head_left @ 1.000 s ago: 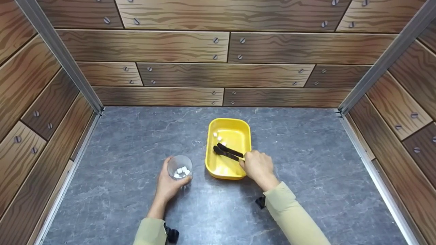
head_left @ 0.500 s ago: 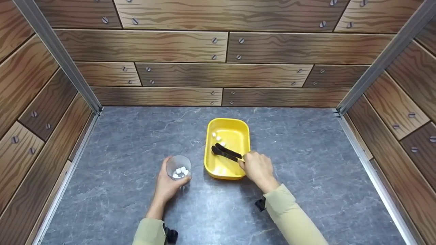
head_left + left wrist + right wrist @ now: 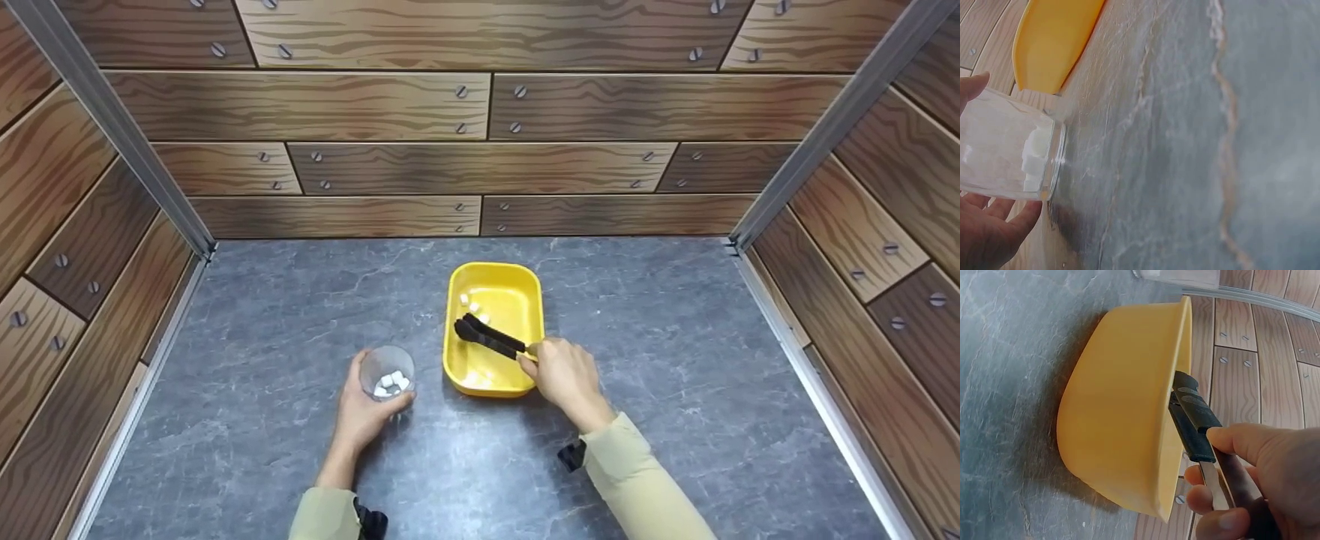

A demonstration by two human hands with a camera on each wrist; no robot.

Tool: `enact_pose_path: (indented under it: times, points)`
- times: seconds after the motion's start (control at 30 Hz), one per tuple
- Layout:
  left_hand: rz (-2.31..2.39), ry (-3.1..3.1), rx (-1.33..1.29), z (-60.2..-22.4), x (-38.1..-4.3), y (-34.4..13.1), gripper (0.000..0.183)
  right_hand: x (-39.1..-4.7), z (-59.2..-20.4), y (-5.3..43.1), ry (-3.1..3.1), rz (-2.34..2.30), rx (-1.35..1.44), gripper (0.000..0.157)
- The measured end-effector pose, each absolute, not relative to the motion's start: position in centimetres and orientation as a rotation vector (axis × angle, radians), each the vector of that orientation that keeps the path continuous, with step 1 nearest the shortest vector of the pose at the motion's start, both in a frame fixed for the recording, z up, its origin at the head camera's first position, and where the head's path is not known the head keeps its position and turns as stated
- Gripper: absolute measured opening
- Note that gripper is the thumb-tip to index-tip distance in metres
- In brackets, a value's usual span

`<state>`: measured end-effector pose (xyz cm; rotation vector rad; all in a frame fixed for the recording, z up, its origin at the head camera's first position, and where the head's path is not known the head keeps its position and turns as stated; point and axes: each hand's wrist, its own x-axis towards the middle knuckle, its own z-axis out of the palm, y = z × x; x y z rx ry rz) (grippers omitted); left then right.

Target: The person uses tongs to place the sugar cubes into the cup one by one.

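Observation:
My left hand [image 3: 364,412] curls round a clear glass [image 3: 388,367] that stands upright on the table left of the yellow tub. Several small white cubes [image 3: 393,384] lie at its bottom, and the left wrist view also shows these cubes [image 3: 1036,157] against the glass base. My right hand [image 3: 568,379] grips tongs [image 3: 491,336] with black tips and metal arms; its thumb and fingers lie on both arms in the right wrist view. The tips reach into the yellow tub [image 3: 531,300], where a few white cubes [image 3: 465,299] lie near the left wall. Whether the tips hold a cube is hidden.
The grey marbled tabletop [image 3: 300,300] is walled in by wood-patterned panels [image 3: 480,165] at the back and both sides. Metal strips run along the corners and the side edges. The tub's near right rim lies under my right hand.
The tong tips have shifted slightly left within the tub, with my right hand following. My left hand keeps its hold on the glass. The head view has shifted a little.

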<state>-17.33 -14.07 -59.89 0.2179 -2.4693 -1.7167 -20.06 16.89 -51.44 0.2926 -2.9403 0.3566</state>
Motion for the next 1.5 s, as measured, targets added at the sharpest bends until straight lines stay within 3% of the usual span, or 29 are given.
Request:
enact_pose_path:
  times: [0.67,1.03,1.5]
  points:
    - [-1.696,-2.481,0.213,-59.9,-17.2,-14.1,0.103,-18.3,-49.3,16.7,-2.978,0.603,0.27,0.03]
    - [-1.691,-2.474,0.197,-59.9,-17.2,-14.1,0.103,-17.1,-48.1,15.1,-2.847,0.67,0.434,0.02]
    - [-1.7,-2.447,0.179,-59.9,-17.2,-14.2,0.104,-16.1,-48.2,12.6,-2.773,0.631,0.608,0.034]
